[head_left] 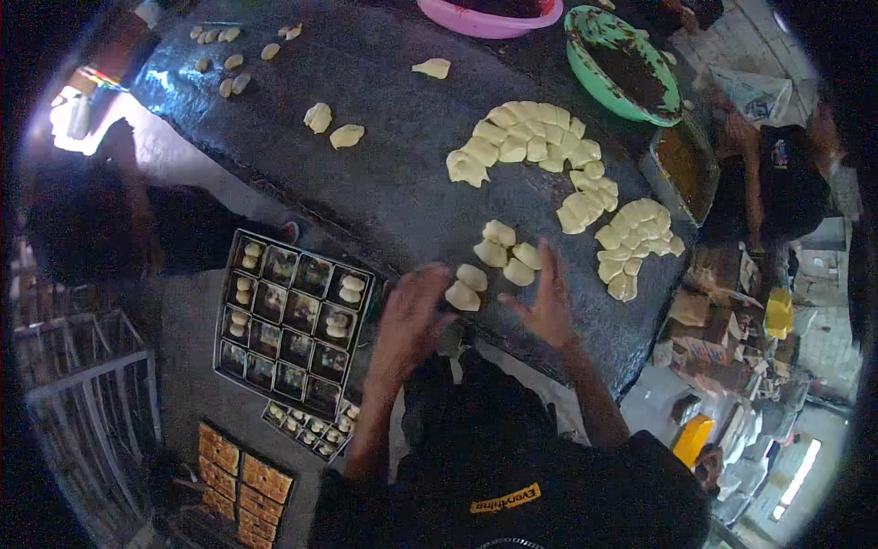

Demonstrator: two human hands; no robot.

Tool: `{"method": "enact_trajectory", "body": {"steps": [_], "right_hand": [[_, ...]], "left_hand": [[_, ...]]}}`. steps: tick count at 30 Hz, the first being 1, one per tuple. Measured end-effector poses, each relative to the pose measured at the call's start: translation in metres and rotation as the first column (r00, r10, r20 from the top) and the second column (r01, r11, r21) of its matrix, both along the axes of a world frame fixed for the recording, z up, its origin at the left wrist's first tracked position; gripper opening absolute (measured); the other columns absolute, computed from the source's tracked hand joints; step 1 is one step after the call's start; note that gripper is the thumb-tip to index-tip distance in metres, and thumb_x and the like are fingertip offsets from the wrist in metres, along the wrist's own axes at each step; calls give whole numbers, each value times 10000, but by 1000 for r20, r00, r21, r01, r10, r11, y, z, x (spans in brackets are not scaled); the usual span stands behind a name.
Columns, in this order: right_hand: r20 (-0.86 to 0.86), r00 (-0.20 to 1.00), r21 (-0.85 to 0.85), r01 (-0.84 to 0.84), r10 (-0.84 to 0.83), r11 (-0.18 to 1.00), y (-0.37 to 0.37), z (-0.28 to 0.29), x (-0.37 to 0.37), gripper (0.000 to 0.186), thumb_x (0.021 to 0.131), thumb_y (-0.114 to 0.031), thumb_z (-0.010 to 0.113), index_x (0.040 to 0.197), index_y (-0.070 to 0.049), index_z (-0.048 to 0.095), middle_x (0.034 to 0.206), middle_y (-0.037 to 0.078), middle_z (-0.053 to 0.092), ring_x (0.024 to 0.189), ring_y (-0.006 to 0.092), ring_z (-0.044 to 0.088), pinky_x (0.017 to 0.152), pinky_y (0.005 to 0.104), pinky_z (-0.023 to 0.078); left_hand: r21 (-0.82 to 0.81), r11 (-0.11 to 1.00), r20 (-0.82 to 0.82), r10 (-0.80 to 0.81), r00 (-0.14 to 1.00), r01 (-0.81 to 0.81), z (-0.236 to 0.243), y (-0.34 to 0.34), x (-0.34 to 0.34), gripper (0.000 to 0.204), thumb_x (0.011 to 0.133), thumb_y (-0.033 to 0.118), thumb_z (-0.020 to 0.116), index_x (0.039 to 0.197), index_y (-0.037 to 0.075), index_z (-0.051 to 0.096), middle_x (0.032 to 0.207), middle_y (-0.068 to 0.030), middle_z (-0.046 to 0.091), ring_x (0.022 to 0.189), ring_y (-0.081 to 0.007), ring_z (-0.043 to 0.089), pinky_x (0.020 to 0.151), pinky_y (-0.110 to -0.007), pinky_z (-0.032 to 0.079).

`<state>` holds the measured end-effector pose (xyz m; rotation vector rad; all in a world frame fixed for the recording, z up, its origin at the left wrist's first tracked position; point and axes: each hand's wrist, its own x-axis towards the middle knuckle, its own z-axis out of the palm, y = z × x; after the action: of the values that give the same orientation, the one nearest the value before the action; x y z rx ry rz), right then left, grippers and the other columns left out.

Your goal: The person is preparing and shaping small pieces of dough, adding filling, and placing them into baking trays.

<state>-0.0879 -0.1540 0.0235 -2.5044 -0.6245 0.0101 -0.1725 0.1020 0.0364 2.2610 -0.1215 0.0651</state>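
Observation:
Over the dark worktable (pixel 402 201), my left hand (pixel 413 311) has its fingers apart and holds nothing I can see. It lies just left of a pair of pale dough pieces (pixel 466 288). My right hand (pixel 547 306) is open, thumb and fingers spread, beside another dough pair (pixel 521 263). A third pair (pixel 495 243) sits slightly farther off, between the hands. Beyond and to the right, many cut dough pieces lie pressed together in a curved cluster (pixel 526 133) and a second cluster (pixel 636 240).
To the left is a divided baking tray (pixel 294 320), dough in some compartments. A smaller filled tray (pixel 306 430) and browned baked slabs (pixel 242 485) lie below. A green basin (pixel 624 69), pink basin (pixel 494 23) and metal pan (pixel 686 174) stand far right. People stand at both sides.

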Motion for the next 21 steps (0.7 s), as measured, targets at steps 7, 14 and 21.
{"method": "enact_trajectory", "body": {"steps": [7,14,21], "right_hand": [[-10,999,-202,-44,42,978,14,-37,19,724,870,-142,630,1474,-19,251,1395,189,419,1284,406,383,1069,513,301],[-797,564,568,572,219,592,-10,-13,6,363,1020,-327,458,1274,-72,498,1224,105,559,1149,255,523,961,417,425],[-859,176,489,558,481,670,148,26,-21,566,1003,-534,335,1312,-77,467,1260,142,556,1069,248,571,916,440,469]], "left_hand": [[323,866,-57,-384,921,381,-25,-30,37,761,782,300,704,1444,122,372,1438,-102,394,1359,-298,334,1120,-466,309],[430,888,147,-247,958,163,-70,-10,16,540,900,252,612,1393,111,439,1297,-110,502,1204,-283,449,1041,-449,371],[-667,126,-554,574,603,-734,-30,93,-79,449,997,470,462,1188,78,567,928,-30,593,843,-140,574,776,-313,464]]}}
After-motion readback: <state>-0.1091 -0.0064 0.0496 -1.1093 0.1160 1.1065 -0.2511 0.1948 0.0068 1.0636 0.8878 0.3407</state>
